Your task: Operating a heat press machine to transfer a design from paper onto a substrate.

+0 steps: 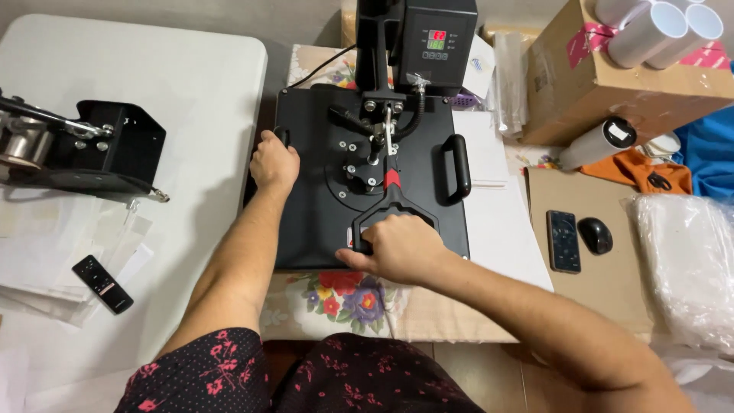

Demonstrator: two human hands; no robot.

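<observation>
Right hand [397,246] clenched around the black triangular loop of the press lever handle [386,208], near front edge of the flat black metal heat press [306,222]. Left hand [273,163] wrapped over the black side grip [281,138] on the press's left edge. Matching side grip [456,166] on the right edge free.

Press sits mid-table on a floral cloth [344,294], top platen down flat, control box with lit display [436,38] at rear.

Handling judgement: heavy, rigid steel, likely hot underneath; take it only by lever loop and side grips, not bare plate. Lever looks stiff, wants a full-fist pull.

Outward, left: white table [191,92] with smaller black mug press [84,145], loose white papers, black remote [102,284]. Right: dark phone [563,241], black mouse [595,234], white tumbler [596,143] lying on its side, cardboard box [612,84], clear bagged white fabric [684,260].
</observation>
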